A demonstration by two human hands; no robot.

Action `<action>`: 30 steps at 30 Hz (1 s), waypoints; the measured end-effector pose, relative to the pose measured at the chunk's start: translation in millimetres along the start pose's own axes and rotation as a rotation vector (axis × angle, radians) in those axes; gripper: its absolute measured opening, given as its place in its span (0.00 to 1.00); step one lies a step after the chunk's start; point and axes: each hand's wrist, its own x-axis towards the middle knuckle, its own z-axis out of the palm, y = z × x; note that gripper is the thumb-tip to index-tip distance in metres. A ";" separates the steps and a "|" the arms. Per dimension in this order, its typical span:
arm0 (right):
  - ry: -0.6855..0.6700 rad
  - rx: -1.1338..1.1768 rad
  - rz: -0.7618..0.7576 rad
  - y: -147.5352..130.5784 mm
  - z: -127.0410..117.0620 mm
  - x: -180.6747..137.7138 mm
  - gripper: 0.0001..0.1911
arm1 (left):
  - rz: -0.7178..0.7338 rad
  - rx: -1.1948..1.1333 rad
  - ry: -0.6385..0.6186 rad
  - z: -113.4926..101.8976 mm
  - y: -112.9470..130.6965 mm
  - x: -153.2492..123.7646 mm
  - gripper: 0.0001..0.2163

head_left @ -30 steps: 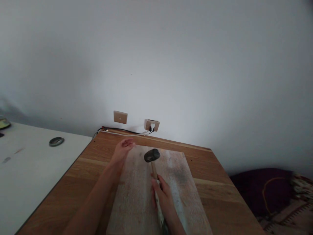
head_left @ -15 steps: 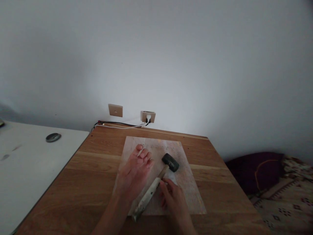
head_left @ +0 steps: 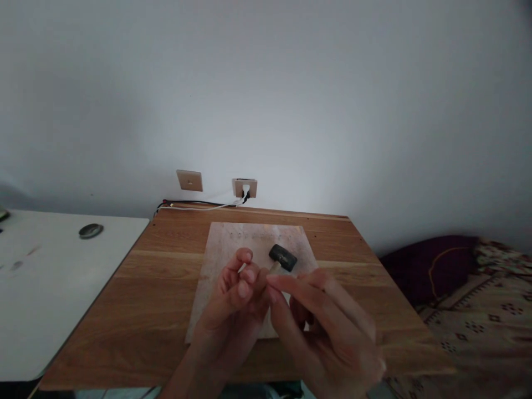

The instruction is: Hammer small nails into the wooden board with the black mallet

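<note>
A rubber mallet (head_left: 283, 257) with a black head lies on a pale worn board (head_left: 224, 244) on the wooden table (head_left: 162, 277); my hands hide most of its handle. My left hand (head_left: 233, 310) is raised over the board's near half with its fingers curled together, and a small pale bit shows between the fingertips. My right hand (head_left: 328, 327) is lifted beside it, off the mallet. Its forefinger and thumb stretch toward the left fingertips, a little apart, with nothing visible in them.
A white table (head_left: 50, 277) with a small round metal lid (head_left: 91, 230) adjoins on the left. Two wall sockets (head_left: 244, 187) and cables (head_left: 195, 206) run behind the table's far edge. A dark cushion (head_left: 428, 266) and a patterned cloth (head_left: 482, 327) lie to the right.
My right hand has let go of the mallet, which now rests on the board. Both hands have lifted and come together in front of me. The view has pulled back from the table.
</note>
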 end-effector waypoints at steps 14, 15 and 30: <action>-0.095 0.035 0.045 -1.3 -2.1 8.2 0.07 | 0.077 0.148 0.050 -4.2 -5.2 -4.1 0.16; -0.106 0.052 0.070 -0.8 -2.7 8.5 0.07 | 0.090 0.151 0.049 -4.2 -5.0 -3.5 0.16; -0.241 0.159 0.228 9.5 -3.3 17.3 0.08 | 0.495 0.696 0.296 -21.0 -4.9 -6.5 0.15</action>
